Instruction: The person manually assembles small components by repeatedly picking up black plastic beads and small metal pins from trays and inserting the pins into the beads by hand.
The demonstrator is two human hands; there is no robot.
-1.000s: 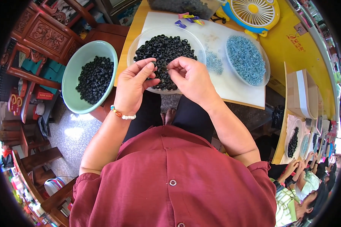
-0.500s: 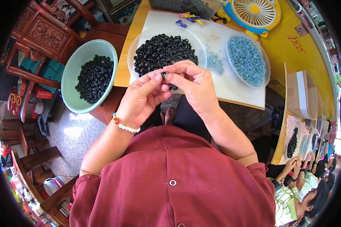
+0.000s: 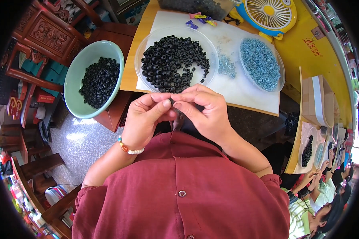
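One bead [image 3: 171,102] sits pinched in the left hand [image 3: 144,114], right hand [image 3: 205,113] alongside, its grip unclear; light, steady pressure should serve.

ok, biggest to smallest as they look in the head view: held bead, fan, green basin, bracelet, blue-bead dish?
1. Green basin
2. Blue-bead dish and fan: much alike; frame crops the fan, so unranked
3. Bracelet
4. Held bead, partly covered by fingers
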